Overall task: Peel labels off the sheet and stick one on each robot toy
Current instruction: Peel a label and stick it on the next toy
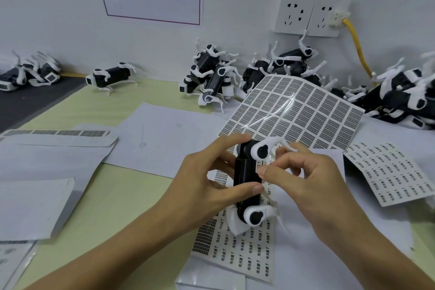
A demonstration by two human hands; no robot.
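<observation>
A black-and-white robot toy (247,179) is held upright-on-end at centre frame, above the label sheets. It is gripped by the left hand (207,183), thumb curled across the black body and fingers wrapped behind the upper end. The right hand (303,179) is curled against the toy's right flank, thumb and forefinger pinched together on what seems to be a small label; the label itself cannot be made out clearly.

A curled label sheet (292,110) printed with dense grey blocks is seen at 1 o'clock of the toy, lifted off the worktop (113,207). A second label sheet (247,249) lies flat at 6 o'clock, under the hands. A third sheet (390,172) lies at 3 o'clock.

A single toy (109,77) stands at 10 o'clock; heaped toys (209,75) are piled at 12 o'clock against the wall. A wall socket (306,15) with a yellow cable (357,49) is noted at 1 o'clock.
</observation>
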